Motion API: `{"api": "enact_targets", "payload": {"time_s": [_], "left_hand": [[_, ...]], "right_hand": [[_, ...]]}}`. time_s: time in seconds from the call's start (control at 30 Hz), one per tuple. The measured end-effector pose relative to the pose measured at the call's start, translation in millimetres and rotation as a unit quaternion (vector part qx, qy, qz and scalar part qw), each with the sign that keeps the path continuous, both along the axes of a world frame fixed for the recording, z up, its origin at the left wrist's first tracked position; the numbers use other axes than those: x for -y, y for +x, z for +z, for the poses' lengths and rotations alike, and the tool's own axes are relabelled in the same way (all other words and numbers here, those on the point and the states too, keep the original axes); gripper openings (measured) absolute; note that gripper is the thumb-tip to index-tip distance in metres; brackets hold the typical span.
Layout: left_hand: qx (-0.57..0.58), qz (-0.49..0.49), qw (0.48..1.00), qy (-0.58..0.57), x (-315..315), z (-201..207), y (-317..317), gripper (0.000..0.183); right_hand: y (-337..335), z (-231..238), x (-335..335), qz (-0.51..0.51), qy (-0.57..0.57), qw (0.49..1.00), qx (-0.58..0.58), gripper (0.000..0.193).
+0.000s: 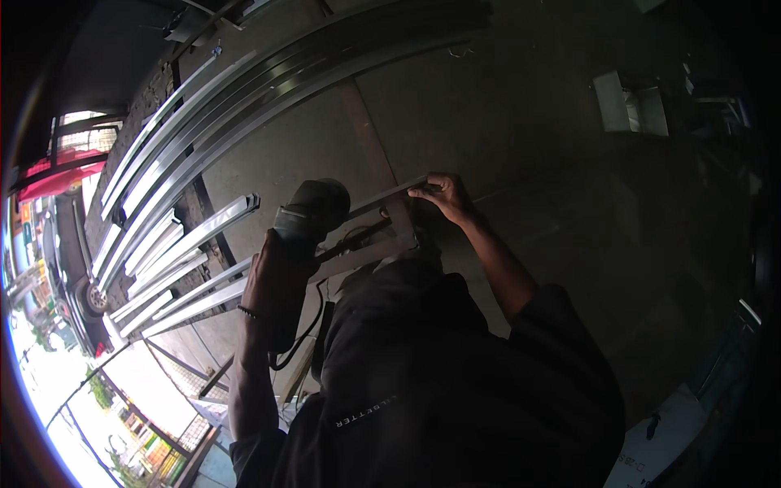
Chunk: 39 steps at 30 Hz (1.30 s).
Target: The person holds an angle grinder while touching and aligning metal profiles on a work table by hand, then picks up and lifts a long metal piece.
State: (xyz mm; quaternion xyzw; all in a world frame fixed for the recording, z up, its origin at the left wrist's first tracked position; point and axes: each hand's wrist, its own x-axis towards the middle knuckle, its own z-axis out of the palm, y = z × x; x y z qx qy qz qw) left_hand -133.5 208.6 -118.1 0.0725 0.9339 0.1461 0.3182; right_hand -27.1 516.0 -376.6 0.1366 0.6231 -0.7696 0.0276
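My left hand (277, 264) is wrapped round the body of a dark corded power tool with a rounded head (322, 202), which looks like an angle grinder. Its black cord (307, 333) loops down beside my body. A thin metal bar (382, 199) runs from the tool's head to my right hand (446, 195), whose fingers are closed on the bar's far end. Beneath the bar stands a dark metal frame or stand (366, 259) in front of my body. Shadow hides where the tool and bar meet.
Long shiny metal profiles (203, 122) lie across the far left, with shorter silver pieces (195, 236) nearer. An opened white box (630, 106) sits on the floor at the far right. Beyond the bright opening at left a vehicle (77, 252) is visible. A pale sheet (663, 435) lies lower right.
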Motion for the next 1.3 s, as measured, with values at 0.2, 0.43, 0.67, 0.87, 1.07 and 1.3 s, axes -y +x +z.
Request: {"api": "enact_targets", "payload": {"time_s": [0.2,0.43,0.67,0.87,1.07,1.3], "left_hand": [[-0.016,0.116,0.993,-0.008,66.6,11.9,20.1,0.056],[0.014,0.293,0.943,0.158,151.4,29.7,51.8,0.046],[-0.001,0.416,0.898,0.145,177.2,54.1,90.5,0.038],[-0.003,0.478,0.868,0.134,194.4,51.8,122.2,0.039],[-0.017,0.526,0.836,0.155,209.4,52.6,155.8,0.036],[-0.021,0.588,0.799,0.127,215.6,54.9,178.9,0.032]], "right_hand": [[-13.9,12.5,-6.9,0.038,-0.011,0.999,0.025,0.017],[-18.9,-13.1,-25.4,0.105,0.156,0.979,0.076,0.022],[-79.0,67.7,23.4,0.134,0.391,0.897,-0.156,0.019],[-166.2,36.1,94.4,0.453,0.231,0.858,0.074,0.032],[-200.2,2.2,109.1,0.553,0.043,0.779,0.293,0.026],[-203.7,-5.3,109.6,0.517,-0.017,0.786,0.339,0.025]]}}
